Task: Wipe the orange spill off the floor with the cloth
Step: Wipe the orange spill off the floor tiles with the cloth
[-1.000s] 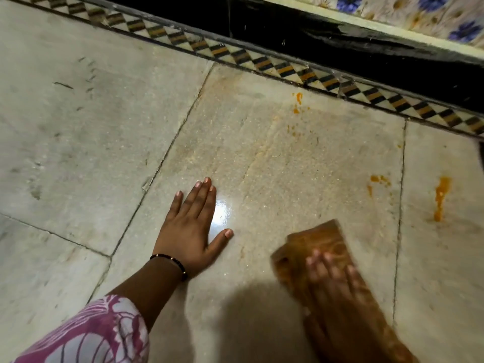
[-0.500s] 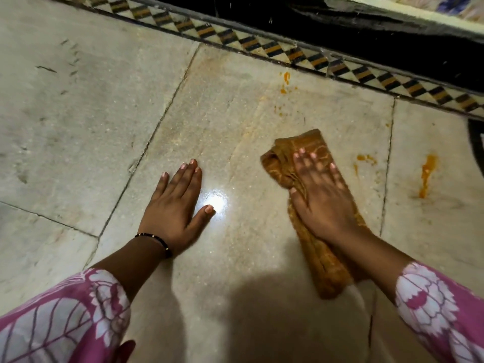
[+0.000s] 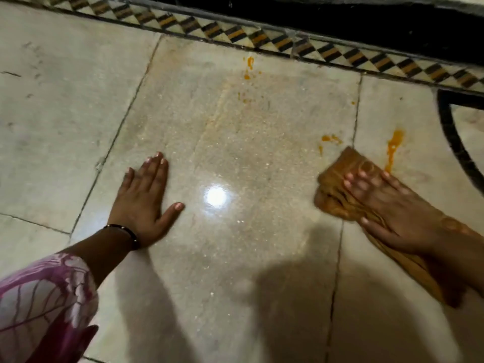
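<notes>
An orange-brown cloth (image 3: 334,179) lies bunched on the marble floor (image 3: 235,258) at the right. My right hand (image 3: 387,205) presses flat on top of it, blurred by motion. Just past the cloth, an orange streak (image 3: 392,148) marks the right-hand tile. Small orange spots (image 3: 330,138) sit left of the tile joint, and more orange drops (image 3: 248,68) lie near the border. My left hand (image 3: 145,200) rests palm-down on the floor at the left, fingers apart, holding nothing.
A patterned black, white and orange border strip (image 3: 262,38) runs along the far side, with a black step or wall base (image 3: 340,19) behind it. A curved black inlay (image 3: 450,137) crosses the tile at far right. A light glare (image 3: 216,196) shines mid-tile.
My right hand has slid the cloth to the right, from the middle tile to the joint beside the orange streak. My left hand has stayed planted on the floor.
</notes>
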`<act>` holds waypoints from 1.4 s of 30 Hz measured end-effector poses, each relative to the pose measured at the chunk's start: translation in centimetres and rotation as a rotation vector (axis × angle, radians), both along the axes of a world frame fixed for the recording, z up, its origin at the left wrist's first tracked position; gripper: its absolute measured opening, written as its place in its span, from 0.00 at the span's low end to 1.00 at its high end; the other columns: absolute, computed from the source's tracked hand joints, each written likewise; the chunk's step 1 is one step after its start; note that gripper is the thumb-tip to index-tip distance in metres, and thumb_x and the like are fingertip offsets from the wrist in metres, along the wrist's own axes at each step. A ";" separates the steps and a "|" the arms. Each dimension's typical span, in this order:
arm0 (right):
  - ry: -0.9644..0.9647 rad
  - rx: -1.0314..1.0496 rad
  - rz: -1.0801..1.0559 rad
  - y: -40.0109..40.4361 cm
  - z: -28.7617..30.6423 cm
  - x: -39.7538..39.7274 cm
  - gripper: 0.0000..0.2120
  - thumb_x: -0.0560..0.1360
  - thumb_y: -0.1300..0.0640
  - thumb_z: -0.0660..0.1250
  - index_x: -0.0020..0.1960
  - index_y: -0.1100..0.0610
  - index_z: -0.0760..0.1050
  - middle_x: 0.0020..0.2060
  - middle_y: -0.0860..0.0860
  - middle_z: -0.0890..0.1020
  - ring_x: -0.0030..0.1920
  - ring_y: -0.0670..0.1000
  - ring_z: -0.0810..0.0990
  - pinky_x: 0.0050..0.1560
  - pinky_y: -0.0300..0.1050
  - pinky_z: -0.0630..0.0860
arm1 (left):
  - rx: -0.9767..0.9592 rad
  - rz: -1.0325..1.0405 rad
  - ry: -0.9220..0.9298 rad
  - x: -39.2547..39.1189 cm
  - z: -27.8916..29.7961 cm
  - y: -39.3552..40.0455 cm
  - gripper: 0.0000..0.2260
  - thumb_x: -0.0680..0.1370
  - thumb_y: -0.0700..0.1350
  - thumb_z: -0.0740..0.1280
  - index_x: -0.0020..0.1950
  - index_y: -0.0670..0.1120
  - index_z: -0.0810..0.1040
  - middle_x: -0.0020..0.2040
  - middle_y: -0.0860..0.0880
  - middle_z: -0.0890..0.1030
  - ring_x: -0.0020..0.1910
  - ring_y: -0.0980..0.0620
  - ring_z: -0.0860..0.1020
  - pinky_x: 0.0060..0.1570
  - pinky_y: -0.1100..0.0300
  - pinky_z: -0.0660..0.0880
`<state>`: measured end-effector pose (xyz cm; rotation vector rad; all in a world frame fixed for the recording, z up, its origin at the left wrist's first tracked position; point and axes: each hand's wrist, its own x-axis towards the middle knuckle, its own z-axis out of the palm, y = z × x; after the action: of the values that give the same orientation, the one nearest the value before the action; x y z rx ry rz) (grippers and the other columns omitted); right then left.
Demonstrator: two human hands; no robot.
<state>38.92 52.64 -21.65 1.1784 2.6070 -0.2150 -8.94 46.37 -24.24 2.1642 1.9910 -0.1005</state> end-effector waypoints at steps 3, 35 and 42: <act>0.097 0.112 -0.350 1.5 -0.9 -3.0 0.32 0.77 0.39 0.42 0.77 0.54 0.47 0.76 0.52 0.55 0.76 0.51 0.50 0.73 0.52 0.45 | -0.038 0.013 0.000 0.2 0.4 0.4 0.39 0.74 0.65 0.48 0.78 0.43 0.47 0.78 0.45 0.47 0.76 0.46 0.49 0.72 0.45 0.46; 0.045 0.123 -1.024 8.4 -1.1 1.4 0.34 0.78 0.39 0.41 0.77 0.57 0.39 0.77 0.55 0.42 0.76 0.55 0.41 0.74 0.57 0.42 | 0.052 -0.188 -0.144 22.2 -0.2 3.2 0.39 0.76 0.68 0.44 0.77 0.42 0.44 0.78 0.45 0.44 0.77 0.49 0.41 0.73 0.47 0.40; 0.118 0.049 -0.436 4.3 -1.0 -6.5 0.32 0.77 0.40 0.41 0.77 0.53 0.44 0.77 0.51 0.50 0.76 0.51 0.45 0.74 0.56 0.44 | 0.038 -0.199 -0.144 22.1 0.1 3.5 0.38 0.77 0.67 0.46 0.77 0.41 0.47 0.78 0.43 0.48 0.77 0.48 0.45 0.73 0.47 0.41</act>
<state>32.40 56.90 -22.69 1.7930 2.4277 -0.3147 13.16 49.84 -24.13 2.3171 1.7116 0.0634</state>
